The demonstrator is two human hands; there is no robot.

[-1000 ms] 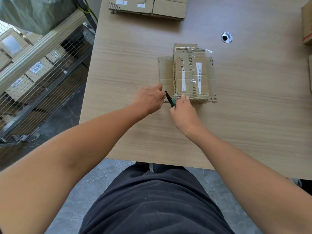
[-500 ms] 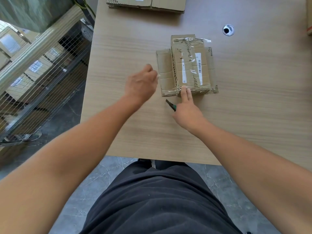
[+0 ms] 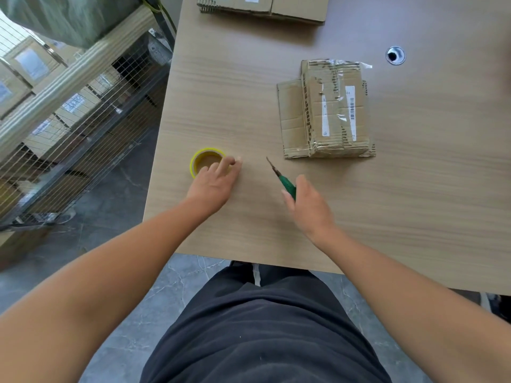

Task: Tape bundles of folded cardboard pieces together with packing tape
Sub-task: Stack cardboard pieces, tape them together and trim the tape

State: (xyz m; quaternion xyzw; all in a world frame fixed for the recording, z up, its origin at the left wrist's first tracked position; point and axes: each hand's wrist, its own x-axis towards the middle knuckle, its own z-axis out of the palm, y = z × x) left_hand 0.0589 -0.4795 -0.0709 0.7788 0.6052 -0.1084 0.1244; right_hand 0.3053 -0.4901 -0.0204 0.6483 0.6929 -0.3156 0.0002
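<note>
A bundle of folded cardboard pieces (image 3: 326, 111), wrapped lengthwise in clear packing tape, lies flat on the wooden table (image 3: 428, 189). A yellow-rimmed tape roll (image 3: 206, 158) stands on the table near its left edge. My left hand (image 3: 214, 183) rests on the roll's near right side with fingers stretched out; its thumb is hidden. My right hand (image 3: 308, 208) grips a green-handled cutter (image 3: 286, 185), blade pointing up and left, a short way in front of the bundle and apart from it.
More flattened cardboard (image 3: 262, 8) is stacked at the table's far edge. A cable hole (image 3: 395, 55) sits right of the bundle. A wire mesh cage (image 3: 77, 111) holding boxes stands close to the table's left side.
My left hand left the bundle's near corner and swung left to the tape roll, now on the table. My right hand drew back from the bundle with the cutter.
</note>
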